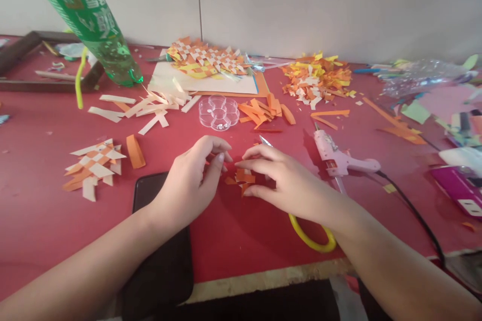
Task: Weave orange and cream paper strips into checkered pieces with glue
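My left hand [196,175] is loosely curved above the red table, its thumb close to the bent fingertips and nothing visible in it. My right hand [280,178] arches over a small heap of orange paper scraps [244,176], fingers apart; whether they touch the scraps is hard to tell. Beneath my right hand and wrist lies a pair of scissors with a yellow handle [314,241], the blade tip pointing out past the fingers. A black phone [161,261] is under my left forearm. To the left rest a woven orange and cream paper piece [96,163] and an orange strip [135,151].
A pink glue gun [335,155] with a black cord lies at right. Behind are a clear flower-shaped tray [219,114], cream strips [150,105], orange strips [263,110], a scrap pile [318,77] and woven paper [211,57]. A tilted green bottle [90,20] stands back left.
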{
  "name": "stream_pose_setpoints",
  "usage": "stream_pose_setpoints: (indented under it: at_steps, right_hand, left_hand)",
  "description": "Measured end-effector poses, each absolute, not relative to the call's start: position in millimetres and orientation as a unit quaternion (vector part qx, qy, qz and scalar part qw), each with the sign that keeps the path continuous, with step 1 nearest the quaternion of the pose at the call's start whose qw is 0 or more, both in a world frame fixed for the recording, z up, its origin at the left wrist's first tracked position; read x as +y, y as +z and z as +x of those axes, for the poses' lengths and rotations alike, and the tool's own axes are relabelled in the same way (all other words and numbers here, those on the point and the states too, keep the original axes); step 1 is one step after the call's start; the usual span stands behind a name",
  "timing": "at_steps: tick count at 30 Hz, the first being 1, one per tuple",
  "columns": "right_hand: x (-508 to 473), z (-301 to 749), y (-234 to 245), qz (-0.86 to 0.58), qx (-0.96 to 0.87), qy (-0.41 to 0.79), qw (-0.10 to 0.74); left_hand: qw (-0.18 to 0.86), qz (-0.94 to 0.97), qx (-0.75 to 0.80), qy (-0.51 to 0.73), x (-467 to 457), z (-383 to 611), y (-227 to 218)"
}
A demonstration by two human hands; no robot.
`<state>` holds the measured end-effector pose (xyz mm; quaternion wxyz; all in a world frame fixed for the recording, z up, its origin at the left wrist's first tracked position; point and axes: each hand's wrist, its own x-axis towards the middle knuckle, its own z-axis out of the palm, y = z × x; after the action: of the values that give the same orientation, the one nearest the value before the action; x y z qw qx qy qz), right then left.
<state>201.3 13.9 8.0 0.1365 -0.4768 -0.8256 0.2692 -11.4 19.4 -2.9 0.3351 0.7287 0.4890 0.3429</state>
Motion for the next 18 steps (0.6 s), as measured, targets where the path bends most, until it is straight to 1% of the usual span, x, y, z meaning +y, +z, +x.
stream_pose_setpoints:
  at_steps: [2,4,6,8,10,12,15,18]
  right_hand:
    - [13.2,200.6,8.9,-0.495,-0.817,0.263,0.136]
    - [12.9,199.8,9.4,-0.495,-0.818,0.261,0.136]
    - [12.7,199.1,9.3,-0.48,-0.826,0.261,0.137]
    - [12.5,198.6,8.6,-0.461,-0.837,0.259,0.139]
    - [12.6,198.3,7.7,-0.444,-0.847,0.253,0.145]
    - [13.3,198.1,7.0,-0.431,-0.855,0.248,0.148]
    - [15.3,198.0,6.9,-0.42,-0.856,0.259,0.153]
    - [16.6,198.0,8.1,-0.422,-0.854,0.267,0.149]
  left_hand:
    - [0.336,0.728,0.495,0.335,19.6,-11.0,-2.2]
    - [0.294,0.743,0.511,0.316,21.2,-12.6,1.4]
    - [0.191,0.782,0.531,0.264,23.5,-17.7,8.4]
    - [0.057,0.829,0.534,0.159,24.9,-25.9,17.7]
    - [-0.005,0.872,0.487,0.042,23.3,-34.6,26.5]
    - [-0.072,0.845,0.529,-0.019,18.0,-40.6,32.6]
    - [-0.108,0.831,0.538,-0.09,6.0,-41.5,35.3]
    - [-0.092,0.822,0.549,-0.122,-3.5,-35.8,33.5]
